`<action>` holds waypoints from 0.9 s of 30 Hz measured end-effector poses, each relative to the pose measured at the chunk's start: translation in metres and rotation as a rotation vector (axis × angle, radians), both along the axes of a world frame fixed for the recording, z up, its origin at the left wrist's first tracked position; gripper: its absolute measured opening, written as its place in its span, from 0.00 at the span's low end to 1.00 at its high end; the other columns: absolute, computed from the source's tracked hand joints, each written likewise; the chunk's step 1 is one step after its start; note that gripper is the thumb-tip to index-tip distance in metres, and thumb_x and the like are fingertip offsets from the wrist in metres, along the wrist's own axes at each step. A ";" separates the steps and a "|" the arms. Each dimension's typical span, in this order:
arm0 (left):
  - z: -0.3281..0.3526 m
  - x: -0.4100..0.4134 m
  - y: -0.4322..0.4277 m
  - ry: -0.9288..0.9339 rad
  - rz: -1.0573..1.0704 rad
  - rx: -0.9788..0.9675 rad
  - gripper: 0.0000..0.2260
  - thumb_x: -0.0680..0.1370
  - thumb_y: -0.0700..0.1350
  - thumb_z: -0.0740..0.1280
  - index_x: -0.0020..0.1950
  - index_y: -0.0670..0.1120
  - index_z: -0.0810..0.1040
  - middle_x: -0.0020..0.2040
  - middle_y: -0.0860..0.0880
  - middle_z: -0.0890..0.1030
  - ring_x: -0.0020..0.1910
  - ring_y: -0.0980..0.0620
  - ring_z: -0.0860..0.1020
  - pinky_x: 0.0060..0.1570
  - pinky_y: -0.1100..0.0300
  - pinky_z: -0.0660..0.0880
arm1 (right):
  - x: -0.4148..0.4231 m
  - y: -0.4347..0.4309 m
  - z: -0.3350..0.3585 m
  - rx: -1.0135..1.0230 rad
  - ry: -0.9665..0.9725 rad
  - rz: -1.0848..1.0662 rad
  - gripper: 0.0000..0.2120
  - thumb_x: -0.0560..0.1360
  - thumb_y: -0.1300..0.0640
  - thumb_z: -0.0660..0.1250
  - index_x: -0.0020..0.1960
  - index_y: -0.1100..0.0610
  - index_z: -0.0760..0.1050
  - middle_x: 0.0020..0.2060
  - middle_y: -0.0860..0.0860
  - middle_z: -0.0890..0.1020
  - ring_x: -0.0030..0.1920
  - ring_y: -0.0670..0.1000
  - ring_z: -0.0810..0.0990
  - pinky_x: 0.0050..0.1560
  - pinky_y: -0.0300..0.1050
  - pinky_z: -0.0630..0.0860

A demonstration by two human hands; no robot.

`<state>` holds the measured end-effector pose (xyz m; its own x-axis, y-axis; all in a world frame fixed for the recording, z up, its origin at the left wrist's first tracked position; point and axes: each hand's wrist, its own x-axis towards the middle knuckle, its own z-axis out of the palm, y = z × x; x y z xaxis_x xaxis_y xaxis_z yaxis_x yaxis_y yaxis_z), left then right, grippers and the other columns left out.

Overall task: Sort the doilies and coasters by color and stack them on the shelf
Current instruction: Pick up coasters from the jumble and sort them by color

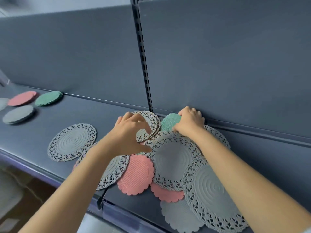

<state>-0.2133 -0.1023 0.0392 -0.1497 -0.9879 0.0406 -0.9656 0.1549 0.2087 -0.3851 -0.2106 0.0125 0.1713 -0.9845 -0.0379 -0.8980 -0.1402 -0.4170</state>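
Pinching green coaster [170, 122] by far wall [235, 64] with right hand [190, 121]; curling left hand [129, 133] round lifted grey doilies [152, 122]. Might drag along whatever overlaps, nudging pink coaster [136, 174] off near edge of shelf [67, 111].

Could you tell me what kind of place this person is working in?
Probably a shop or stockroom: a dark shelf with a slotted upright in its back panel, like store shelving, and a pink stack, a green stack and a grey stack of coasters at the far left.
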 end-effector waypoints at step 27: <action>0.015 0.242 0.132 1.739 0.797 -0.428 0.16 0.77 0.36 0.67 0.63 0.39 0.72 0.49 0.42 0.81 0.47 0.49 0.80 0.35 0.65 0.80 | 0.212 0.107 0.052 0.021 -1.116 0.131 0.15 0.69 0.70 0.67 0.42 0.50 0.76 0.49 0.49 0.81 0.53 0.54 0.80 0.46 0.53 0.80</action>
<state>0.0288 0.0301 0.0542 0.7110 -0.6854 -0.1570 0.3488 0.1500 0.9251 -0.1735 -0.1032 0.0645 0.2217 -0.9574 0.1849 0.0010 -0.1894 -0.9819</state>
